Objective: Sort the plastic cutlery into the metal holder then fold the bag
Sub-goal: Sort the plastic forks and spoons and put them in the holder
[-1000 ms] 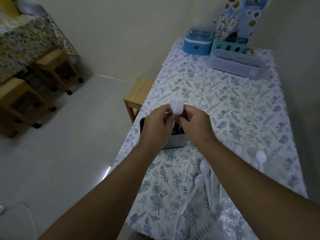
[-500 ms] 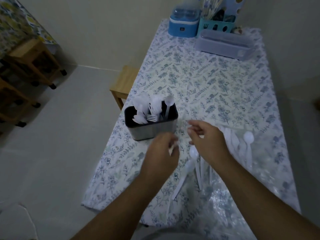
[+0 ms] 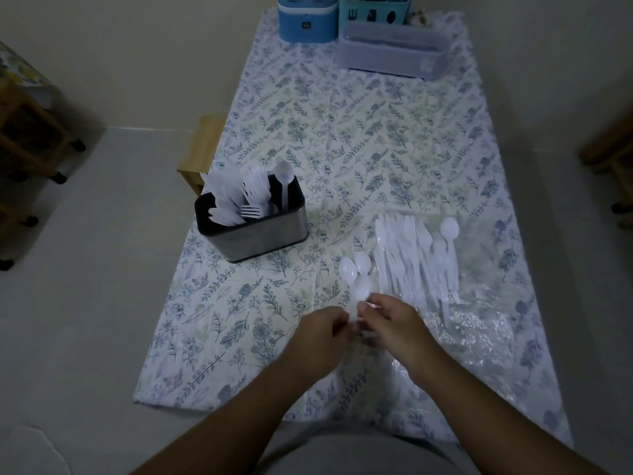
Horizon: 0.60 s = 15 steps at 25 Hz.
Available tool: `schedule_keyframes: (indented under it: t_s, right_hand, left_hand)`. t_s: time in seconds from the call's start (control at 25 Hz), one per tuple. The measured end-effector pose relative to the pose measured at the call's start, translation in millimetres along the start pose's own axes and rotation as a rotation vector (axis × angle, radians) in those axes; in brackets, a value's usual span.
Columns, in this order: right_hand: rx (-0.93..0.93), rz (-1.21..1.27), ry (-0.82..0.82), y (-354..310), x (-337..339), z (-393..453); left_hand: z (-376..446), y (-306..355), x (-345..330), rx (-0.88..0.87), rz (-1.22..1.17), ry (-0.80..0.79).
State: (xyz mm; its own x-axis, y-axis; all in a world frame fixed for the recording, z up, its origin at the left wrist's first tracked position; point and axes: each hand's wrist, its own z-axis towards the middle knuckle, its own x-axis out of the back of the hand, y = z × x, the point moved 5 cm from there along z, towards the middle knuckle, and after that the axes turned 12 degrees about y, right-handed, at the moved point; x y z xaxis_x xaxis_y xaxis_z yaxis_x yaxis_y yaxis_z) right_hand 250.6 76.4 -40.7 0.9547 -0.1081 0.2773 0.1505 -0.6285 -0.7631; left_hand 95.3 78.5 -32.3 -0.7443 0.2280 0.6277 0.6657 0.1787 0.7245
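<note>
The table [image 3: 376,138] has the metal holder [image 3: 251,231] on your left, already stocked with knives, forks and one spoon, and the clear bag [image 3: 479,330] flat on your right with the unsorted pile of cutlery [image 3: 416,258] lying on it. Your left hand [image 3: 313,337] and right hand [image 3: 394,325] are both curled round the handles of a small bunch of spoons [image 3: 356,272], bowls pointing away from you, near the bag's left edge. Risk as I see it: the handles are thin and slick, so a loose pinch could fan the bunch out and drop spoons on lifting, and dragging across the bag could scatter the pile.
</note>
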Motion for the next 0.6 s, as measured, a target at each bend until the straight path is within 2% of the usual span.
schedule_keyframes:
  t_s: [0.08, 0.12, 0.2, 0.28, 0.32, 0.44, 0.6]
  right_hand:
    - [0.006, 0.088, 0.051, -7.3, 1.9, -1.5]
    - [-0.007, 0.135, 0.103, -8.7, 5.7, -1.0]
    - [-0.074, 0.172, 0.160, -3.7, 15.1, 2.3]
    - [-0.139, 0.158, 0.118, 3.2, 20.6, 2.6]
    - [-0.176, 0.175, 0.090, 6.8, 21.8, 3.4]
    - [-0.202, 0.260, 0.057, 8.0, 28.5, 8.7]
    - [-0.116, 0.276, -0.023, 0.8, 26.0, 12.1]
  left_hand:
    - [-6.3, 20.5, -5.5, -0.090, -0.013, -0.179]
    - [-0.3, 27.4, -4.3, -0.116, 0.015, -0.183]
    - [33.7, 28.4, 2.5, -0.061, 0.019, 0.002]
    - [66.9, 22.9, 11.9, 0.055, 0.045, 0.234]
    - [80.2, 18.9, 11.7, 0.090, 0.065, 0.285]
    - [97.1, 11.0, 7.1, 0.103, 0.164, 0.239]
    - [75.5, 26.3, 6.2, 0.106, -0.011, 0.181]
